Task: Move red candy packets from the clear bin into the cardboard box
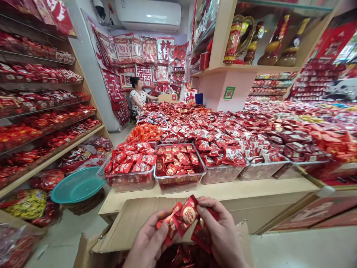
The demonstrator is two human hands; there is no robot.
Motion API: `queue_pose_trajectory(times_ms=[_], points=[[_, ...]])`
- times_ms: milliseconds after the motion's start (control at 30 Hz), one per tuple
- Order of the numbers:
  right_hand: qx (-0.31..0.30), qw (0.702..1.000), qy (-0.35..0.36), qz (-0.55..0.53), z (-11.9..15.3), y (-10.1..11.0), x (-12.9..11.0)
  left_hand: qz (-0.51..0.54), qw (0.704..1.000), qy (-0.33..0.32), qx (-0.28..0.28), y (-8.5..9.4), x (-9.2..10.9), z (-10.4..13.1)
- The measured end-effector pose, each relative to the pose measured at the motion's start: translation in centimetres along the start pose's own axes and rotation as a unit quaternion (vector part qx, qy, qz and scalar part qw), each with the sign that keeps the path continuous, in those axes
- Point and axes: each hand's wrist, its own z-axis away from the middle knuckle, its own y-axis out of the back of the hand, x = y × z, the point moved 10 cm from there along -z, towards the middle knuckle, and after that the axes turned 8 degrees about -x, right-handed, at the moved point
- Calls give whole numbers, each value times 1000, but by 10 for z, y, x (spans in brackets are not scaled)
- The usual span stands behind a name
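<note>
Several small red packets with round gold print (189,214) are between my hands, above an open cardboard box (131,219). My left hand (152,236) pinches one or more of these packets between thumb and fingers. On the other side, my right hand (219,227) grips packets too, its thumb pressed on their edge. More red packets (182,257) lie inside the box, partly hidden by my wrists. Just beyond, a clear plastic bin (180,178) on the counter holds packets with similar gold circles.
Other clear bins of red packets stand beside it, including one at left (129,180). A teal basin (78,186) rests on a woven basket at floor level. Packed shelves (41,143) line the left wall. A person in a dotted top (138,98) sits behind the counter.
</note>
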Motion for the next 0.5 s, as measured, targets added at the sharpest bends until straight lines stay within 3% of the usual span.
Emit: queue_pose_trajectory(times_ms=[67,167,333,433,500], points=[[0,999,36,-8,-7,-12,-7,-13,1000,-11,-21,-16,4,-9],[-51,996,69,14,-6,-29,-8,-55,998,-12,-18,-13,3,-17],[-98,995,-17,3,-7,-18,14,-175,980,-63,64,36,26,-16],[-142,974,52,168,-40,-15,-17,-168,976,-72,115,67,40,-13],[-171,929,135,299,-70,-30,-49,-109,984,-64,129,79,39,-13]])
